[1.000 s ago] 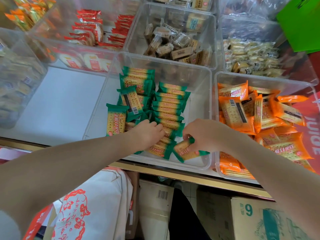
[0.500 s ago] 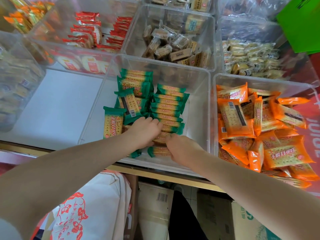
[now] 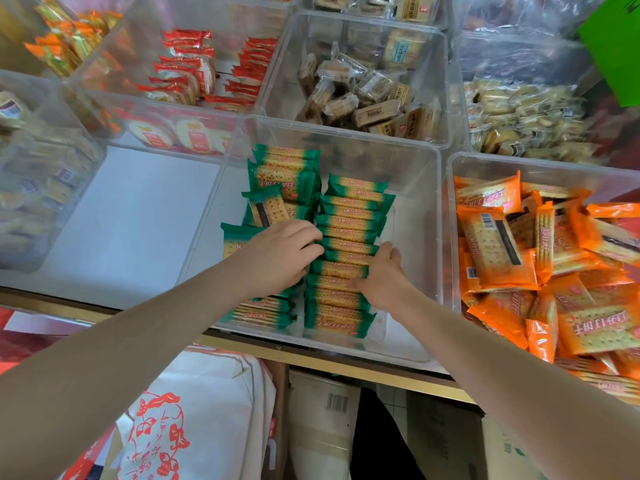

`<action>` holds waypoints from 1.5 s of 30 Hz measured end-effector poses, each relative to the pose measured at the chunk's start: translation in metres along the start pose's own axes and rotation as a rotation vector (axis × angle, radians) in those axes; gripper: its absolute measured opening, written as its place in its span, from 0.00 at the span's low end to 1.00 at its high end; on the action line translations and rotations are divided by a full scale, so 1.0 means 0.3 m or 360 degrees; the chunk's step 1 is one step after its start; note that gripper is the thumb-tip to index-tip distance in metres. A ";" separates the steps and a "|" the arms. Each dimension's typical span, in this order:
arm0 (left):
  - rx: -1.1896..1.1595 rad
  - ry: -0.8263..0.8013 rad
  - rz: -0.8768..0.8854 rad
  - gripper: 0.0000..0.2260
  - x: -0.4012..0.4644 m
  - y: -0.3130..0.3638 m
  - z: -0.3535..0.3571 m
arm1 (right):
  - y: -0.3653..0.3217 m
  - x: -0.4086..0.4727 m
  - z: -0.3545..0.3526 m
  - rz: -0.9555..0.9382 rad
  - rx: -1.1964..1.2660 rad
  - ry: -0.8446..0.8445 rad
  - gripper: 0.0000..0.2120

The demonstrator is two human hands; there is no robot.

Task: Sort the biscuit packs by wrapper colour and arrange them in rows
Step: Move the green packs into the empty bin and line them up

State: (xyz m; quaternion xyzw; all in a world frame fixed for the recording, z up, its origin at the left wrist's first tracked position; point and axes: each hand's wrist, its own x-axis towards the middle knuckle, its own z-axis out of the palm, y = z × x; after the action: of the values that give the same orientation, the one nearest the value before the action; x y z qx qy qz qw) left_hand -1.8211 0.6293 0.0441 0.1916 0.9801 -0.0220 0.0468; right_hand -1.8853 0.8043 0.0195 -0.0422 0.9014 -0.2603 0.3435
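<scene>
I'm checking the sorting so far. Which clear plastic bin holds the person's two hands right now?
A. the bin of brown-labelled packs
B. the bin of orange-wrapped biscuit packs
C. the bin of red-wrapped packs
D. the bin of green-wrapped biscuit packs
D: the left hand and right hand both rest on the green-wrapped biscuit packs in the middle clear plastic bin.

Bare forearms point(image 3: 145, 341) (no sleeves showing), unadorned
</scene>
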 end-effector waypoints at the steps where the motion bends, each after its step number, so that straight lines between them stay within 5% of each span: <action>1: 0.0030 0.0037 -0.0047 0.25 -0.004 -0.010 0.005 | 0.000 0.003 -0.001 0.0023 0.0231 -0.0013 0.25; 3: 0.0051 -0.0023 -0.0150 0.32 -0.011 -0.024 0.007 | -0.009 -0.007 -0.011 0.0047 0.0603 -0.0146 0.16; 6: 0.0020 -0.0127 -0.0325 0.36 -0.019 -0.048 0.027 | -0.029 0.004 -0.003 0.0120 0.0695 -0.0237 0.15; 11: -0.0065 -0.0225 -0.0356 0.32 -0.005 -0.068 0.033 | -0.098 0.153 -0.024 0.0238 0.1041 0.0333 0.30; 14: -0.0128 -0.0178 -0.0337 0.31 -0.002 -0.080 0.039 | -0.124 0.248 -0.053 0.0229 0.1295 0.0423 0.35; 18: -0.0282 -0.0111 -0.0350 0.29 -0.012 -0.087 0.044 | -0.153 0.257 -0.072 0.0154 0.1579 0.0187 0.18; 22: -0.0343 -0.0126 -0.0350 0.30 -0.019 -0.080 0.026 | -0.152 0.172 -0.062 0.0432 0.1461 0.0130 0.17; 29: -0.0140 -0.0161 -0.0509 0.33 -0.106 -0.089 -0.039 | -0.080 -0.133 -0.036 0.0639 0.1266 -0.0562 0.10; 32: 0.0095 -0.0343 -0.0485 0.30 -0.142 -0.110 -0.066 | -0.092 -0.097 -0.021 0.0386 0.0879 -0.0326 0.06; 36: 0.0214 -0.0330 -0.0375 0.32 -0.162 -0.120 -0.076 | -0.146 -0.048 0.011 -0.0214 0.0212 0.0241 0.21; 41: 0.0036 -0.0333 -0.0404 0.29 -0.183 -0.119 -0.065 | -0.294 -0.011 0.084 -0.0680 -0.0115 0.0218 0.16; 45: -0.0537 -0.0125 -0.0560 0.22 -0.217 -0.100 -0.075 | -0.348 0.026 0.116 -0.0681 -0.0364 0.0290 0.17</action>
State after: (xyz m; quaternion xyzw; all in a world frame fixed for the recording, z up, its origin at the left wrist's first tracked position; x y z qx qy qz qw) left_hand -1.7743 0.5785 0.0739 0.0064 0.9856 0.1269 0.1116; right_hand -1.8797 0.6972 0.0448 -0.2469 0.9228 -0.2260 0.1910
